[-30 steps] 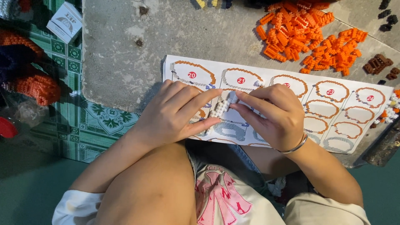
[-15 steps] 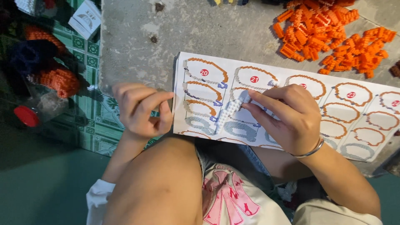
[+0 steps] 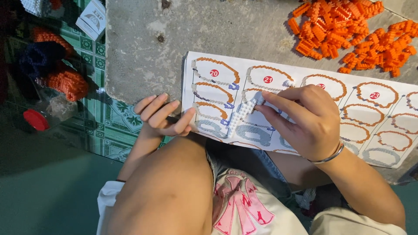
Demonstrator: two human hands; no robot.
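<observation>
Here I see my right hand (image 3: 305,119) pinching a white strip of tiny building bricks (image 3: 241,115) between thumb and fingertips, its upper end at my fingers and the rest slanting down to the left. The strip lies over the long printed instruction sheet (image 3: 287,74), touching it around the second column of oval ring diagrams. A thin silver bangle (image 3: 328,156) sits on that wrist.

My left hand (image 3: 163,117) is apart from the strip, at the near left edge of the sheet, fingers loosely curled with the tips drawn toward the thumb; I cannot tell whether anything small is held inside them. It hangs just over the near edge of the grey concrete slab (image 3: 174,48) that carries the sheet.

Far to the right on the slab lies a heap of loose orange bricks (image 3: 344,30), well apart from both hands. Left of the slab is green patterned tile floor (image 3: 102,117), with a small white box (image 3: 92,19), an orange beaded piece (image 3: 65,80) and a red cap (image 3: 35,119). My bare knee (image 3: 170,191) fills the near middle.
</observation>
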